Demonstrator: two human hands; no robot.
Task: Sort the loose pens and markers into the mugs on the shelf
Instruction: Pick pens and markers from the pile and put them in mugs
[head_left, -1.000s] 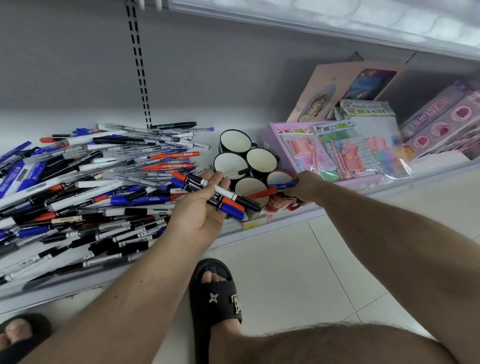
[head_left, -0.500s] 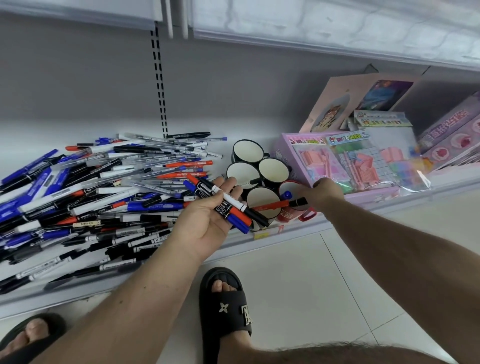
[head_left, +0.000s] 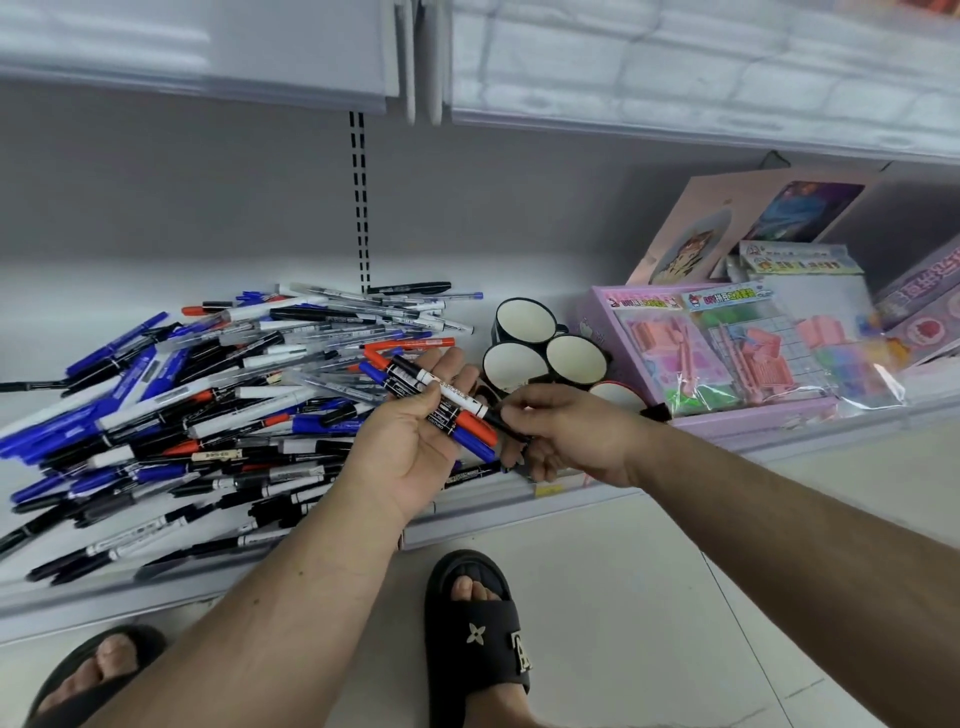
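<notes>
The mugs (head_left: 524, 322) looked glazed and glossy, the pens (head_left: 208, 395) smooth plastic, the packets (head_left: 753, 358) shiny film, the floor (head_left: 649, 597) matt tile.

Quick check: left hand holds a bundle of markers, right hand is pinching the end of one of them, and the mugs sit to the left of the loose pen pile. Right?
Not quite. In the head view the mugs sit to the right of the loose pen pile, not the left. The rest holds: the left hand holds a bundle of markers, and the right hand pinches the end of one of them.

Head view, close (single camera), facing down-forward over shelf (head_left: 519, 512).
</notes>
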